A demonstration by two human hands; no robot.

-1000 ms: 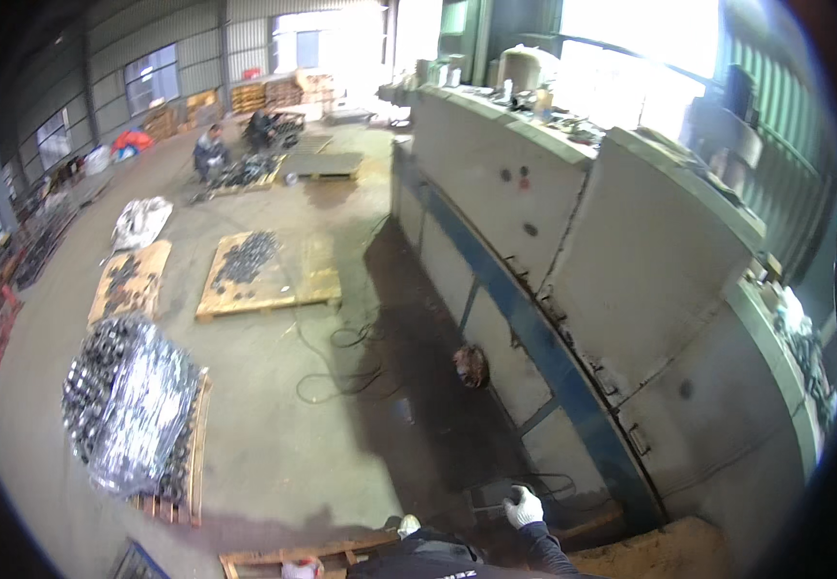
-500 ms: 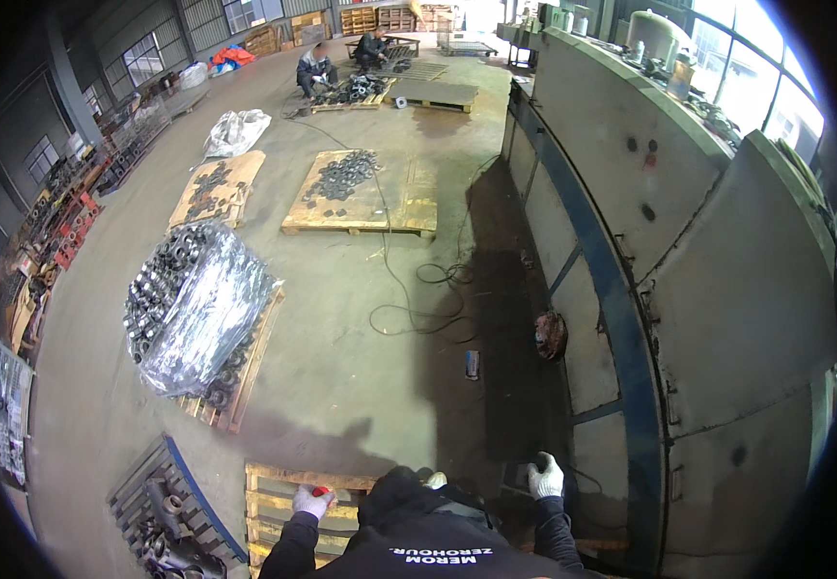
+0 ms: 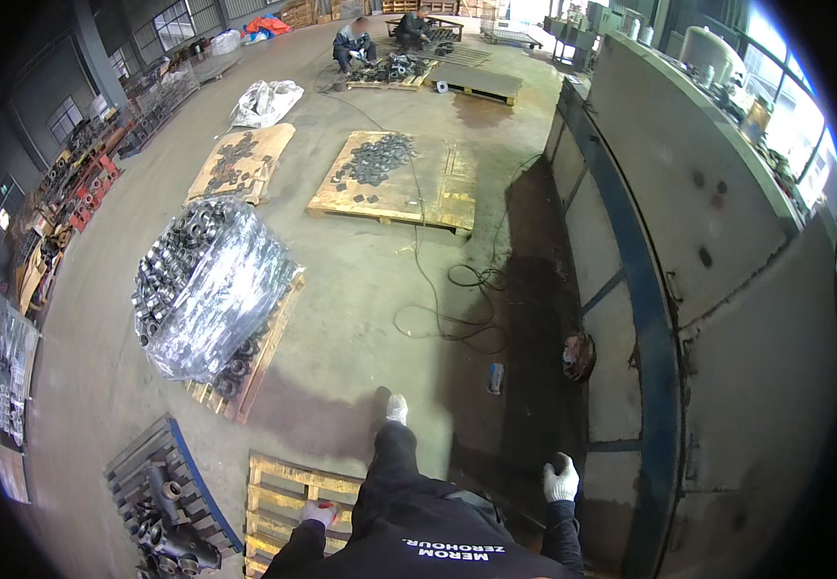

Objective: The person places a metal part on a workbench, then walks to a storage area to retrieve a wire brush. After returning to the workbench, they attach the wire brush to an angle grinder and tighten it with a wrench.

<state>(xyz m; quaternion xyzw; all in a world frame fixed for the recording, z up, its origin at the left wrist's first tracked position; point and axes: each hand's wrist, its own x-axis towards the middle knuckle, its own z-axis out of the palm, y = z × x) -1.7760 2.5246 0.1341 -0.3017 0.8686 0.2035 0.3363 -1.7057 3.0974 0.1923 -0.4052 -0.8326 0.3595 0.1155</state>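
My left hand point(image 3: 319, 513), in a pale glove, is closed around a small red object point(image 3: 330, 506) whose kind is too small to make out. It hangs over the slatted wooden pallet point(image 3: 274, 487) beside my left leg. My right hand point(image 3: 560, 480), in a white glove with dark fingertips, is held out over the shaded floor near the grey, blue-framed wall panels point(image 3: 650, 376). Its thumb and fingers are apart, and I see nothing in it. One white shoe point(image 3: 396, 408) is stretched forward on the floor.
Ahead on the left, a film-wrapped load of metal parts point(image 3: 216, 299) stands on a pallet. A dark pallet point(image 3: 172, 444) carries pipe fittings. Cables point(image 3: 476, 280) lie looped ahead, near a small packet point(image 3: 496, 378). Two people point(image 3: 353, 43) work farther off by pallets.
My leg has swung forward with its white shoe. The view has shifted, so the floor objects sit farther right. My left hand still holds the red object.
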